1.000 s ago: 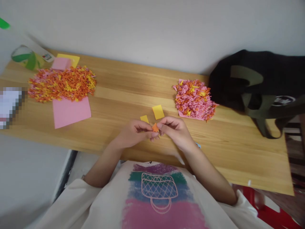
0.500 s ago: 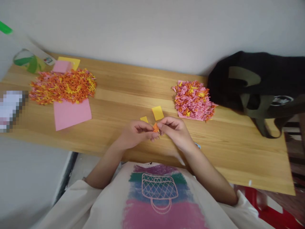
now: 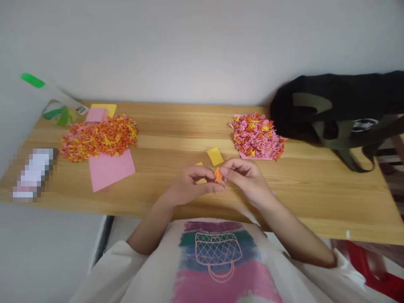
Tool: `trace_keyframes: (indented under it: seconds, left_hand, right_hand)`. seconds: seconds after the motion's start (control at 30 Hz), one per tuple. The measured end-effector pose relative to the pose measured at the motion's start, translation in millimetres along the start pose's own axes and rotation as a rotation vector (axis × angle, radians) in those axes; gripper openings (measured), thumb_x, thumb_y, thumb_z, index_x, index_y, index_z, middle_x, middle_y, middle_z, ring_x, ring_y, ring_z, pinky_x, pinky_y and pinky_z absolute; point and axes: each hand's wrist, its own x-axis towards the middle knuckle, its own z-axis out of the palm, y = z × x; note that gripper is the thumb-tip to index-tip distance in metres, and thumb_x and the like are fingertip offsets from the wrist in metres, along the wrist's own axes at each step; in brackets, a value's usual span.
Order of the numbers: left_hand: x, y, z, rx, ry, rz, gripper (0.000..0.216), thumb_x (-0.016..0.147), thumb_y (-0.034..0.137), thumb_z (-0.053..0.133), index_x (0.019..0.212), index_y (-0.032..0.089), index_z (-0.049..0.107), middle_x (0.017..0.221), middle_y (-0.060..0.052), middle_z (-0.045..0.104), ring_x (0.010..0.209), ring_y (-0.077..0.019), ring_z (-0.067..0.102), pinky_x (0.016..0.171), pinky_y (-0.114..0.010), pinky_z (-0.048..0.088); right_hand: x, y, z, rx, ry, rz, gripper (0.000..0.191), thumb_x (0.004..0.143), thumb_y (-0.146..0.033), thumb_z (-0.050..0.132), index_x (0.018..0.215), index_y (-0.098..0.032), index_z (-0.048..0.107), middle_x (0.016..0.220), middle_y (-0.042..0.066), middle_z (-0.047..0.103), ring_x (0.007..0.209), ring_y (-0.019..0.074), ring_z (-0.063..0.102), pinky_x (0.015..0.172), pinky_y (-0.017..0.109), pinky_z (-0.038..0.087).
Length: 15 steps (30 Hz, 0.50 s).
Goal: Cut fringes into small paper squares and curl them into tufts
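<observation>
A small orange paper piece [image 3: 218, 174] is pinched between the fingertips of both my hands above the near part of the wooden table [image 3: 331, 193]. My left hand [image 3: 189, 185] and my right hand [image 3: 244, 179] are closed on it, fingers curled. Just beyond my hands lie two small yellow paper pieces: one [image 3: 215, 156] is in full view, the other [image 3: 199, 179] is partly hidden by my left fingers.
A pile of orange, pink and yellow folded bits [image 3: 99, 136] lies at the left, with pink sheets [image 3: 111, 168] and a yellow sheet [image 3: 105, 109] by it. A pinker pile [image 3: 257, 136] sits at the right. A black bag [image 3: 341, 111] rests at the far right. A red stool [image 3: 375, 273] stands below.
The view has tilted so the table sits lower in the frame. My hands still pinch the orange piece, which has turned a little between the fingertips.
</observation>
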Motion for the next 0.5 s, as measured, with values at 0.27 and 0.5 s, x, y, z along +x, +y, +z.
trace_keyframes:
  seconds: [0.27, 0.5]
  left_hand:
    - [-14, 24, -8, 0.164, -0.117, 0.144, 0.024, 0.075, 0.038, 0.075, 0.069, 0.015, 0.073, 0.073, -0.006, 0.075, 0.067, -0.0155, 0.067, 0.066, -0.025, 0.051]
    - [-29, 19, -10, 0.168, -0.114, 0.211, 0.021, 0.076, 0.035, 0.075, 0.07, 0.016, 0.073, 0.068, -0.005, 0.073, 0.062, -0.0149, 0.065, 0.06, -0.026, 0.049]
  right_hand:
    - [-19, -25, 20, -0.166, -0.023, -0.142, 0.016, 0.085, -0.024, 0.066, 0.069, -0.019, 0.066, 0.06, -0.002, 0.065, 0.056, 0.0103, 0.059, 0.056, 0.024, 0.048]
    - [-35, -25, 32, -0.436, 0.026, -0.292, 0.014, 0.087, -0.015, 0.06, 0.075, -0.02, 0.064, 0.065, -0.002, 0.066, 0.059, 0.0096, 0.059, 0.057, 0.023, 0.045]
